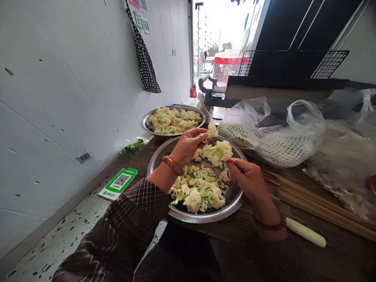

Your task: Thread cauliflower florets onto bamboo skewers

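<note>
Over a wide metal basin (235,211), both my hands are raised with cauliflower between them. My left hand (189,145) is closed on a small cauliflower floret (212,131) at its fingertips. A short length of thin stick (214,141) shows just below that floret. The fingertips of my right hand (248,178) pinch the lower right edge of a larger cauliflower floret (219,153); whether they also grip a stick is hidden. Beneath my hands, loose cauliflower pieces (202,188) lie in the basin.
Behind stands a second metal bowl (143,123) heaped with cauliflower. On the right are plastic bags (288,145), a bundle of thin wooden skewers (311,201) and a pale handle (305,232) near my right wrist. A green QR-code sign (119,183) is at left, beside the white wall (73,78).
</note>
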{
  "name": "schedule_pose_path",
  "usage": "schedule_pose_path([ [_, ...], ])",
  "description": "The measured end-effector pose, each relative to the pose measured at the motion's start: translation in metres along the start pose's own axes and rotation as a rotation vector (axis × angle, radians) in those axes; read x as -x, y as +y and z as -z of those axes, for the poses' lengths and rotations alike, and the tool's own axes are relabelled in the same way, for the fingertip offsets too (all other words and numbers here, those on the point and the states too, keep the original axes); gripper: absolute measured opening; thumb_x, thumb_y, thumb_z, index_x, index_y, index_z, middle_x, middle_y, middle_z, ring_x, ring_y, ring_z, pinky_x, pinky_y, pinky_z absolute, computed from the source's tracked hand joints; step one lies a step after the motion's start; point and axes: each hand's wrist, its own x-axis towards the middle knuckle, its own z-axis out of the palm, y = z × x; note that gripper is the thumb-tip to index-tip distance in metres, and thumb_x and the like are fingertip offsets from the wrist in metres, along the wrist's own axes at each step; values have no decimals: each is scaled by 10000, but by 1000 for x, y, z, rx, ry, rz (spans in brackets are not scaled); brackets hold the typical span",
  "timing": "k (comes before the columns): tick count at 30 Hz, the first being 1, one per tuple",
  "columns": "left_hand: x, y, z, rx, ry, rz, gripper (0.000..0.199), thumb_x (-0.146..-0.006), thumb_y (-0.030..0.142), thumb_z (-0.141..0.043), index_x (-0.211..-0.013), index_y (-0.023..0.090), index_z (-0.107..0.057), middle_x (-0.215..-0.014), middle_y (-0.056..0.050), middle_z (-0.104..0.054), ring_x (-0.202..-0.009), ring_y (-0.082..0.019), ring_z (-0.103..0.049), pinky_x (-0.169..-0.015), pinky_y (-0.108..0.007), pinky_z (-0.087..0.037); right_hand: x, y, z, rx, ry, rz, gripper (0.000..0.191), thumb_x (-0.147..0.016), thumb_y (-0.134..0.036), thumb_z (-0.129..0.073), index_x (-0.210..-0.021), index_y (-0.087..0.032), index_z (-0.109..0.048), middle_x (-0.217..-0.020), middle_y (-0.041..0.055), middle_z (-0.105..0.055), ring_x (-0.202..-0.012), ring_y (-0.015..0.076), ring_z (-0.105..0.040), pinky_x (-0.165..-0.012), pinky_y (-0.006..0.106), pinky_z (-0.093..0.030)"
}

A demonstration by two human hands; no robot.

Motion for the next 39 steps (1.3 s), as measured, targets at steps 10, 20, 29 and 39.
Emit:
schedule_pose_path([
  [10,3,2,-3,-71,14,-59,176,-780,128,-746,-948,133,-693,-824,-39,-721,-709,-85,-658,-624,-201,-446,-1,1,1,-10,27,9,292,-893,-414,-670,-959,-154,-787,-517,-40,-536,-487,111,-455,-492,251,-369],
  [20,4,0,-4,-143,88,-155,170,-743,118,-782,-861,128,-660,-747,-12,-689,-697,-100,-668,-631,-219,-462,-1,5,0,-30,24,-3,332,-895,-448,-669,-1001,-158,-791,-511,-33,-556,-476,124,-474,-480,261,-372],
  [29,3,0,-6,-134,91,-180,154,-744,119,-782,-835,138,-658,-729,-10,-678,-681,-98,-654,-629,-225,-464,0,4,0,-31,33,-6,325,-887,-446,-675,-990,-161,-793,-514,-35,-552,-477,115,-456,-471,253,-363],
  [39,7,0,-9,-221,103,-243,141,-735,98,-777,-786,149,-655,-704,-5,-657,-649,-86,-594,-626,-234,-448,-1,3,-1,-37,58,-2,303,-869,-429,-691,-960,-158,-791,-531,-43,-533,-500,114,-442,-512,262,-381],
])
